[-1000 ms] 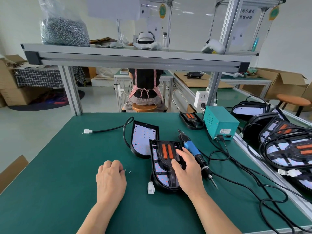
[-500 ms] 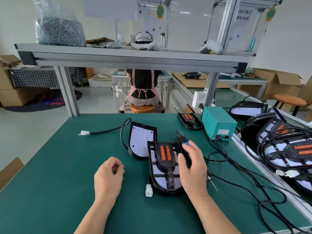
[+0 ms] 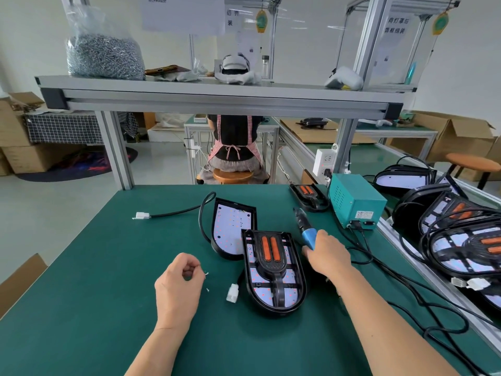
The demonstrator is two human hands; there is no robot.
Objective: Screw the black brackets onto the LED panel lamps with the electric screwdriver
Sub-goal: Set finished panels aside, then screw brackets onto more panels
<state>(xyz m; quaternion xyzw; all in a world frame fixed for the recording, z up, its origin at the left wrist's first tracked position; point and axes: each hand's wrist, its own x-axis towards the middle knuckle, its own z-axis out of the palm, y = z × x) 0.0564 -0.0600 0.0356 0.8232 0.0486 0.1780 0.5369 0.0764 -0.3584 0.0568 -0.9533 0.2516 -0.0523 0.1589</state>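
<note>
One screwdriver [image 3: 308, 235], right hand [image 3: 328, 257]; screw [image 3: 206, 273], left hand [image 3: 177, 286].

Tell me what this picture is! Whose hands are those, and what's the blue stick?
There is no robot here, just a person working. The camera sits on their head and looks down, so you see their own two hands. The right hand grips the blue stick, which is an electric screwdriver. The left hand has curled fingers beside some tiny screws on the green table; whether it pinches one is too small to tell. Between the hands lies an LED panel lamp with a black bracket resting on it, the part with two orange strips. Behind it lies a second lamp with no bracket. A pile of lamps waits at the right.
</note>
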